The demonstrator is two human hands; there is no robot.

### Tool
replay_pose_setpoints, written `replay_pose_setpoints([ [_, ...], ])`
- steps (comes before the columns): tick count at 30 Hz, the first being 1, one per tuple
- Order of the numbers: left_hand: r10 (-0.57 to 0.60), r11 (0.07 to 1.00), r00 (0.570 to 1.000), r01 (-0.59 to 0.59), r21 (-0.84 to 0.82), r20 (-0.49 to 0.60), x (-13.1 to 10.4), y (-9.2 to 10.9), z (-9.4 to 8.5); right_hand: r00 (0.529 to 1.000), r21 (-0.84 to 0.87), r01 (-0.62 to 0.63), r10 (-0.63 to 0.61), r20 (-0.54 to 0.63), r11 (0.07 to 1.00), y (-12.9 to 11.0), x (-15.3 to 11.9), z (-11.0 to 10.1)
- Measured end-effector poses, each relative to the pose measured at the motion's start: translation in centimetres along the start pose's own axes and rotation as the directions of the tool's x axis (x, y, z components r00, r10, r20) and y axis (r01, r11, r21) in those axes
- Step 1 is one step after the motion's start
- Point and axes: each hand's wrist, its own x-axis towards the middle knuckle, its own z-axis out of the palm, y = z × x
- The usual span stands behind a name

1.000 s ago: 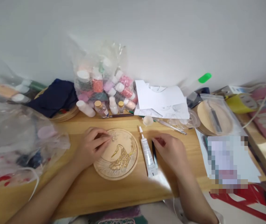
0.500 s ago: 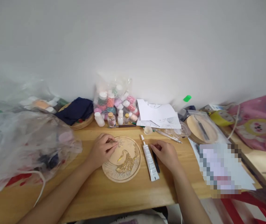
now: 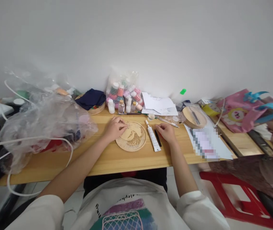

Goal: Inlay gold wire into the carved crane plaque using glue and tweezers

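Round board (image 3: 131, 136) is on the table (image 3: 126, 160) left of the white tube (image 3: 153, 139), bird (image 3: 134, 140) looks mostly coloured but the left rim (image 3: 119, 142) seems unfinished, left hand (image 3: 114, 130) bunched at the board's far-left edge, right hand (image 3: 166, 131) by the black stick (image 3: 158, 139), can't tell if either's pinching anything.

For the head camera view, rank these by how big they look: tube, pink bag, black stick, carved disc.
Largest to smallest:
1. Pink bag
2. Carved disc
3. Tube
4. Black stick
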Motion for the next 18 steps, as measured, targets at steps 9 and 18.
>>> replay_pose_setpoints([
  [9,-0.113,0.993,0.991,0.115,0.023,-0.073,-0.04,0.32,-0.1,1.0,0.029,0.004,-0.004,-0.001,1.0,-0.11,-0.01,-0.25],
  [18,-0.153,0.987,0.985,0.156,0.04,-0.08,-0.04,0.63,-0.65,0.999,0.04,-0.026,0.024,0.035,0.999,0.25,0.02,-0.24],
])
